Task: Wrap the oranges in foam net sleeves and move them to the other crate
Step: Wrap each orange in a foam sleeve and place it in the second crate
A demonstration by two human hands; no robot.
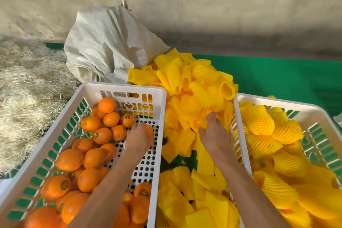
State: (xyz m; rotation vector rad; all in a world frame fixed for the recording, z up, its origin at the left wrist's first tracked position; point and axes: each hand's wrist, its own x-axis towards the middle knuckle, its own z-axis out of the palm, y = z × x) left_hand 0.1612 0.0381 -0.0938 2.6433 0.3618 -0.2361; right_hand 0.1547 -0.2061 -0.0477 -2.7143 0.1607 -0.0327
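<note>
We are at the pick-up stage, fetching one fruit and one net together. Our left hand [139, 138] is down inside the left crate [33, 155], its fingers curled over an orange [149, 130] that lies at the hand's one o'clock, on the perforated floor near the crate's right wall; only a sliver of the fruit shows, so we judge the grasp is closing rather than secure. The rest of the oranges [88, 155] are heaped from seven to eleven o'clock of that hand. Our right hand [212, 131] reaches into the loose pile of foam net sleeves [190, 90] between the crates, fingers spread and pressing among the yellow nets; we cannot tell whether it has one pinched yet. To do this well, we should cup the orange fully in the palm before lifting, since it sits apart from the heap and could roll on the smooth floor. With the right hand we should single out one sleeve, ideally a tube standing open like those at twelve o'clock, not the flattened ones that cling together. The right crate [314, 135], at three o'clock, already holds wrapped oranges [259, 120], with room towards its far end.
</note>
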